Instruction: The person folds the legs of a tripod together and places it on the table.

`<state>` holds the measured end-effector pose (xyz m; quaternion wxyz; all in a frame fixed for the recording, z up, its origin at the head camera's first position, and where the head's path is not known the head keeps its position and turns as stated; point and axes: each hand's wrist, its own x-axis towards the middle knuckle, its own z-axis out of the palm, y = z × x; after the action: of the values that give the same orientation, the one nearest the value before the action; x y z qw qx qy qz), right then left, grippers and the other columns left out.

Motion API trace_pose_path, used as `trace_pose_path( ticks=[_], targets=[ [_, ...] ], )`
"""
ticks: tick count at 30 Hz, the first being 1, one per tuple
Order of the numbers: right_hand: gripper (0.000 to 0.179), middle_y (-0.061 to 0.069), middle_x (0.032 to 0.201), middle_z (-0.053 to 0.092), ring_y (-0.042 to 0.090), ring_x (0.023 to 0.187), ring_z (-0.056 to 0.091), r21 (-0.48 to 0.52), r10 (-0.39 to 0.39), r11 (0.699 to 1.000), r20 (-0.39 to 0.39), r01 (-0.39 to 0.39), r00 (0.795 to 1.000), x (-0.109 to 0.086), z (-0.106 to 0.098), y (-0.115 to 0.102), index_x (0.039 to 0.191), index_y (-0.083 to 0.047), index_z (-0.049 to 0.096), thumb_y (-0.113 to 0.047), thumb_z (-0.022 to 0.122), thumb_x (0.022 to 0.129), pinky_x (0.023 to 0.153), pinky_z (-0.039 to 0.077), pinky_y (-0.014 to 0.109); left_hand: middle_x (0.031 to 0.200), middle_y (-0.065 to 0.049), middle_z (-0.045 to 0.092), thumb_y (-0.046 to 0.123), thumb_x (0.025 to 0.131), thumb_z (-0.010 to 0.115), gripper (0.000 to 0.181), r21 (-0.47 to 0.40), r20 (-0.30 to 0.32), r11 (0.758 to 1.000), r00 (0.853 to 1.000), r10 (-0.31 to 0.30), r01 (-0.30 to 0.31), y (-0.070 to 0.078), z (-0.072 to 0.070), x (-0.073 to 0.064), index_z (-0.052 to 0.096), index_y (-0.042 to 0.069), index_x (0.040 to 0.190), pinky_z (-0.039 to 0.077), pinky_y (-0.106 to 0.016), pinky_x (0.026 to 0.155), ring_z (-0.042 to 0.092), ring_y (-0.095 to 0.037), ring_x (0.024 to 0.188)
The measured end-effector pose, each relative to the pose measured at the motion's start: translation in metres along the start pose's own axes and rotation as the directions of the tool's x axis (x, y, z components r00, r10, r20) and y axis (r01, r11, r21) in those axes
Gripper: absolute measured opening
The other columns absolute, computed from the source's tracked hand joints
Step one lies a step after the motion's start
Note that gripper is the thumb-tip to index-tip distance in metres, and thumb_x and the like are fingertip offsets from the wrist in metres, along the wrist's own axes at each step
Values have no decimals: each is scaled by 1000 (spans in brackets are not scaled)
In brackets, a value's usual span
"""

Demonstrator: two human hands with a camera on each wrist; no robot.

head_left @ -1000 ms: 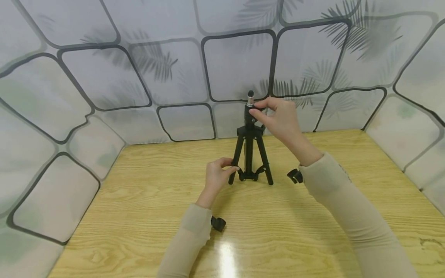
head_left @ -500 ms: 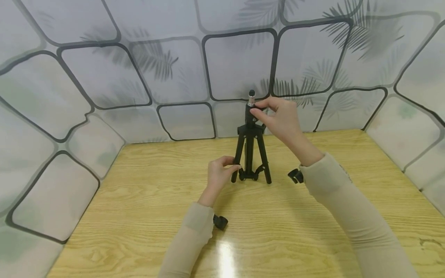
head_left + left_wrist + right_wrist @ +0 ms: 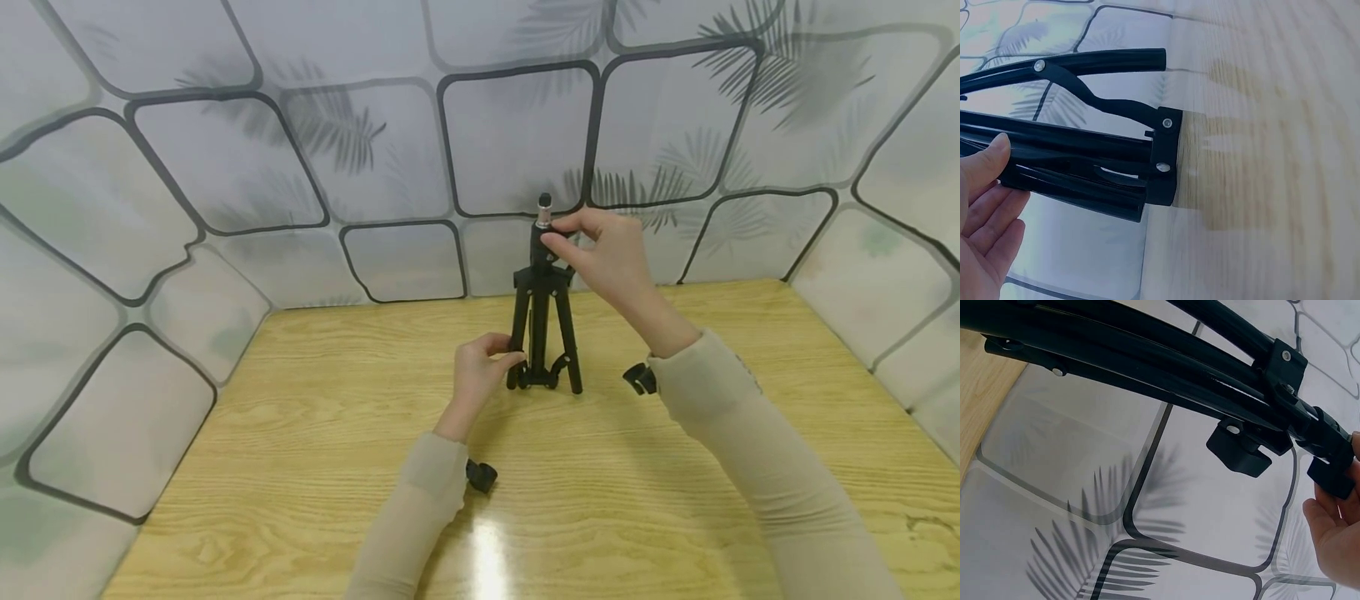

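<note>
The wooden tabletop [image 3: 300, 467] fills the lower frame, stretching well out left and right. At centre, the left hand [image 3: 477, 371] pinches the left leg [image 3: 519, 321] of a black tripod [image 3: 539, 312], thumb against fingers. The tripod is upright, long axis vertical, silver tip [image 3: 544, 215] pointing up. Upper right of it, the right hand [image 3: 615, 254] pinches its top knob [image 3: 1332, 478]. Behind, the table's far edge meets a leaf-patterned backdrop [image 3: 517, 142].
</note>
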<state>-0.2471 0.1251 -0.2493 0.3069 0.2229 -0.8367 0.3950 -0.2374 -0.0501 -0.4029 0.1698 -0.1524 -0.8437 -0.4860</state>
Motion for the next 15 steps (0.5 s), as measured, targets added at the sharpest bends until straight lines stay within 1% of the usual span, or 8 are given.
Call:
trace_pose_path(
  ticks=[4,9,15],
  targets=[
    [18,9,88,67,20,82,61,1,4,1000,5,-4,1000,0,-1,-1,88,-3,69,-19,68,79,79,46,35,85,-7,66,16,73,73,24,12,2,1000,1000,0,0,0,3,2,67,2,90,50,-22,65,62,-17,80],
    [18,8,88,66,19,82,61,12,9,1000,11,-9,1000,0,-1,-1,88,-3,69,-19,68,79,81,46,35,86,-7,66,20,73,73,26,23,15,1000,1000,-15,15,0,5,3,67,3,92,50,-21,66,62,-16,80],
    [18,10,87,66,21,81,61,20,10,1000,7,-10,1000,0,-1,0,88,-2,68,-18,68,79,80,45,37,85,-7,66,21,73,73,26,24,21,1000,1000,-8,7,1,8,5,67,3,91,50,-22,66,62,-16,80]
  ],
)
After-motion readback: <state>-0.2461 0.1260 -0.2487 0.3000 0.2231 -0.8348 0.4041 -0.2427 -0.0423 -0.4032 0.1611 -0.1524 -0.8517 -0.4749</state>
